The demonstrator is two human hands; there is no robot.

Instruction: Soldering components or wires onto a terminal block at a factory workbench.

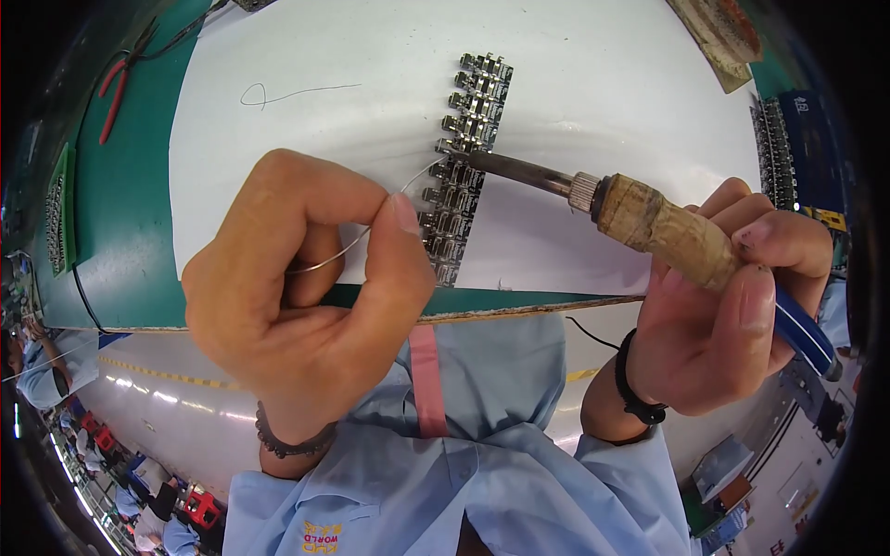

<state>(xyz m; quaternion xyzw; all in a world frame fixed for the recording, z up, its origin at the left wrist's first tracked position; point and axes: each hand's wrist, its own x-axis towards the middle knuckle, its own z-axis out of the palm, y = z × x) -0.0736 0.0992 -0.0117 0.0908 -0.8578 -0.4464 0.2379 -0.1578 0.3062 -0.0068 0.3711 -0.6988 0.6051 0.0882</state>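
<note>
My left hand [315, 269] pinches a thin solder wire [336, 257] between thumb and forefinger. The wire's free end reaches a panel of small circuit boards [461, 176], which lies lengthwise on a white sheet [306, 139] and has a row of metal connectors along its left edge. My right hand [732, 306] grips a soldering iron [663, 222] by its handle, wrapped in worn tan tape. The iron's dark tip touches or nearly touches the panel around its middle, close to the wire's end; exact contact is too small to tell.
Red-handled pliers [115, 93] and a green circuit board [61, 211] lie on the green mat [120, 213] at left. A curly wire scrap [297, 91] rests on the sheet. More boards [775, 153] stand at right, below a wooden block [718, 42]. The table edge [528, 310] runs before me.
</note>
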